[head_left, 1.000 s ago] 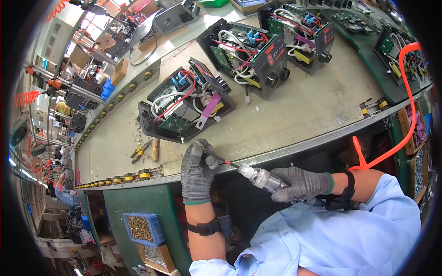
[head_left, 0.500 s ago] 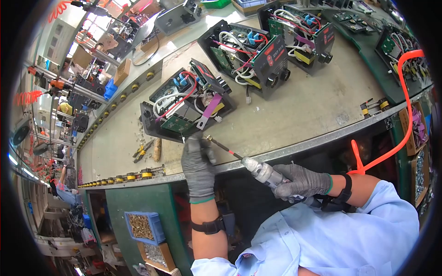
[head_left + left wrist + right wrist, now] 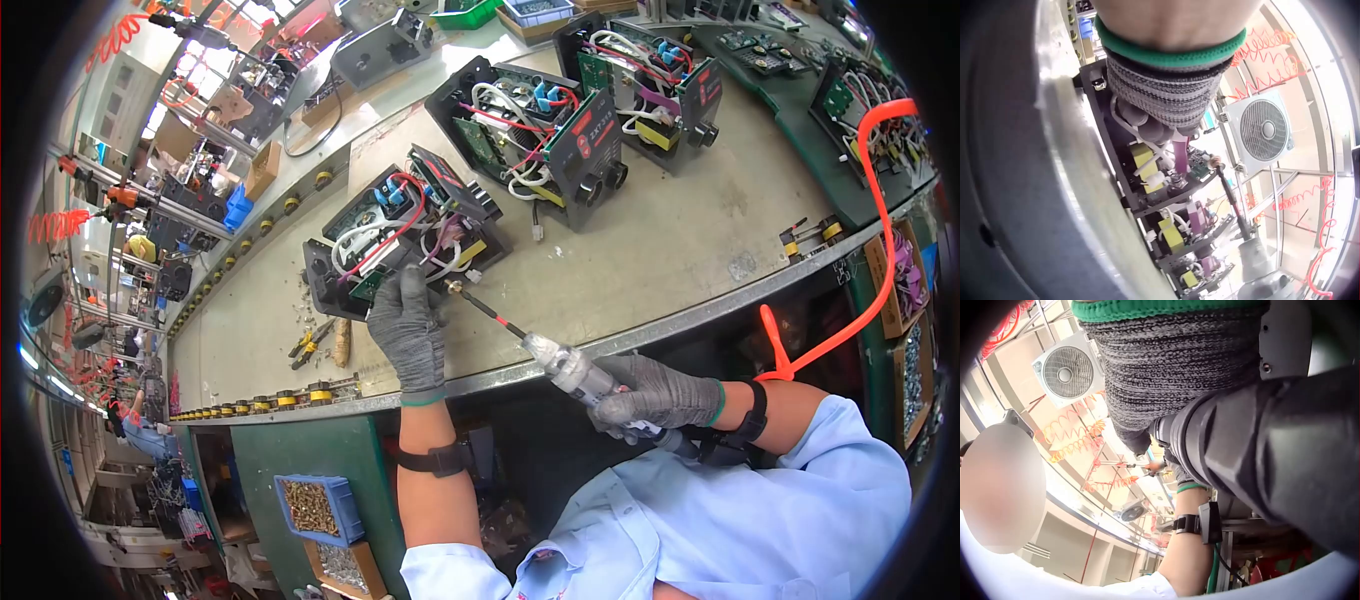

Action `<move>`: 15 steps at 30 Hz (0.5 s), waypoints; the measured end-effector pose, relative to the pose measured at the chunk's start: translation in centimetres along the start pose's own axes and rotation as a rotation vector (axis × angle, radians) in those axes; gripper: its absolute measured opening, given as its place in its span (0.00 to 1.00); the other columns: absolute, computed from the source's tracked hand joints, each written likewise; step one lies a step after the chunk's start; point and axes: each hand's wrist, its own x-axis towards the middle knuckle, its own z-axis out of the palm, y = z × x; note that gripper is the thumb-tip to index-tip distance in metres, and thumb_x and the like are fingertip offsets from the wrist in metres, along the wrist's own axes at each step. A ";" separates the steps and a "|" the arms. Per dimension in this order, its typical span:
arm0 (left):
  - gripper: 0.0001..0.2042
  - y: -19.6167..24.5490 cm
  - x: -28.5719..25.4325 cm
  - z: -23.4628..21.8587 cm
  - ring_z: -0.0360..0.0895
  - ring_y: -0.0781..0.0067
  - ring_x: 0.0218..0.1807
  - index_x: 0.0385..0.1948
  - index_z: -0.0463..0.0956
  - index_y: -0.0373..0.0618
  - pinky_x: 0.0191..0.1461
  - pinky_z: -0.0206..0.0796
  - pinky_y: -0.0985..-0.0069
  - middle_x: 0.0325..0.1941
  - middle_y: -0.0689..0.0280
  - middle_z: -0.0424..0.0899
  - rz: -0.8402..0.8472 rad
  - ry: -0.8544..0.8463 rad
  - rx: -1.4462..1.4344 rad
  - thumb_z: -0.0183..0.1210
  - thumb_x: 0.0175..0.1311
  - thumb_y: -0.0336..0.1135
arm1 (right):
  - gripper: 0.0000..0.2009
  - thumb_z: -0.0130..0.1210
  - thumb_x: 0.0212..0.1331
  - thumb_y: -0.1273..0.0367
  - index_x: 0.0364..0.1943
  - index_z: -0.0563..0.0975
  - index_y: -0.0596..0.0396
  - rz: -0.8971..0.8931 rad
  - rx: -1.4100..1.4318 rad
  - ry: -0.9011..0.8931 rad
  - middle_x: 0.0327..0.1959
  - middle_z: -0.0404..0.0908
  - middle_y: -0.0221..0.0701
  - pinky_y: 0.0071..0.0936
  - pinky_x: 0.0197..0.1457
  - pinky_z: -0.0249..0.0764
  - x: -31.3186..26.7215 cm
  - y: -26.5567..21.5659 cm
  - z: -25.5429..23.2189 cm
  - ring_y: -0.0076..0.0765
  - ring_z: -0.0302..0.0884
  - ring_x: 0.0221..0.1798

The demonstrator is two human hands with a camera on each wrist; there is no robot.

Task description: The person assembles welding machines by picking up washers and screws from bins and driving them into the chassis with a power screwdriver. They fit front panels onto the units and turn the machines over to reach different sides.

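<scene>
My right hand (image 3: 660,392), in a grey knitted glove, grips a power screwdriver (image 3: 575,372) wrapped in clear tape. Its long bit (image 3: 490,312) points up and left, with a small brass-coloured fastener (image 3: 455,287) at the tip. My gloved left hand (image 3: 410,335) reaches to the near edge of the closest open electronic unit (image 3: 365,235), fingers extended over its front side. In the left wrist view, fingertips (image 3: 1155,131) overlap the unit's white tubing, close to a purple strip (image 3: 1180,155); what lies under them is hidden.
Two similar units (image 3: 585,150) stand farther along the bench (image 3: 660,240). Yellow-handled pliers (image 3: 312,342) lie left of my left hand. A blue bin of brass fasteners (image 3: 318,505) sits below the bench edge. An orange hose (image 3: 880,200) loops at right.
My left hand has left the bit's tip and moved up to the nearest unit. That unit has turned slightly and its purple strip no longer hangs over the front. The screwdriver has swung slightly higher.
</scene>
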 end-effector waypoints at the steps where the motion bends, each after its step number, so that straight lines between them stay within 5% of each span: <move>1: 0.17 0.4 0.3 0.0 0.69 0.85 0.17 0.40 0.81 0.40 0.18 0.60 0.83 0.22 0.71 0.77 -0.073 -0.011 -0.053 0.64 0.74 0.48 | 0.27 0.65 0.63 0.51 0.55 0.74 0.56 0.002 0.027 -0.002 0.32 0.80 0.28 0.23 0.32 0.80 0.5 -0.3 0.3 0.21 0.80 0.30; 6: 0.18 2.5 0.1 0.2 0.68 0.82 0.14 0.34 0.79 0.42 0.15 0.58 0.82 0.19 0.71 0.73 -0.331 0.024 -0.204 0.62 0.75 0.49 | 0.26 0.64 0.64 0.50 0.55 0.73 0.54 0.019 0.044 0.003 0.32 0.79 0.27 0.23 0.31 0.81 3.0 -1.2 0.8 0.21 0.80 0.30; 15: 0.12 2.1 0.4 -0.6 0.69 0.75 0.16 0.41 0.76 0.44 0.16 0.59 0.78 0.22 0.68 0.76 -0.459 -0.048 -0.621 0.57 0.77 0.43 | 0.27 0.67 0.62 0.50 0.54 0.73 0.55 0.013 0.071 0.006 0.32 0.79 0.27 0.22 0.30 0.81 4.6 -0.6 1.0 0.20 0.80 0.29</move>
